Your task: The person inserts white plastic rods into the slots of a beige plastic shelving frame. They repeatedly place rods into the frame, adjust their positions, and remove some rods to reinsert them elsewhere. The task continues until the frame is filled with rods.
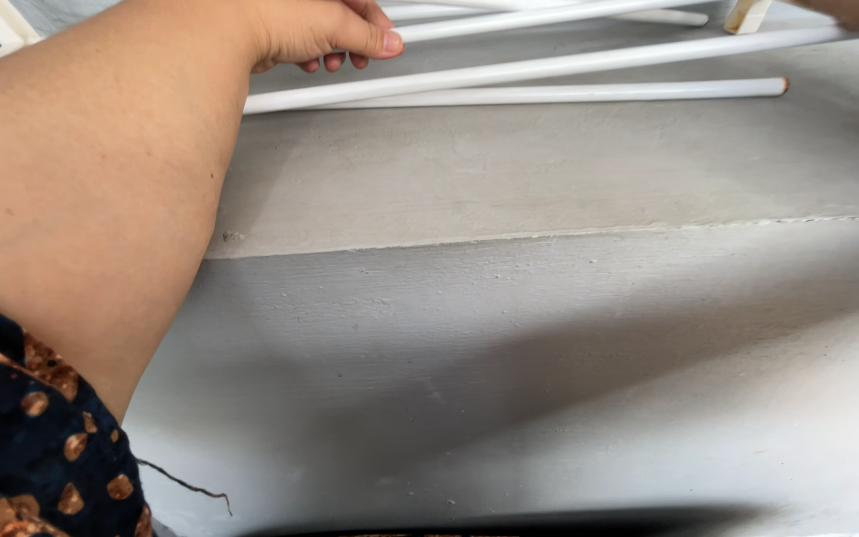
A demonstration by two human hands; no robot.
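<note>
The left hand [315, 30] was closed in a grip around one white rod [549, 17] at twelve o'clock, apparently to steady it. Other white rods [569, 91] lay crossed just beyond, toward two o'clock, on the grey concrete step [549, 169]; the right hand's grip could not be told.

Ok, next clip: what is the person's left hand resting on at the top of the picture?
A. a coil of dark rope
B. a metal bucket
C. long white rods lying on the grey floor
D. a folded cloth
C: the left hand lies with fingers curled over the white rods, which stretch rightwards across the grey floor.
</note>
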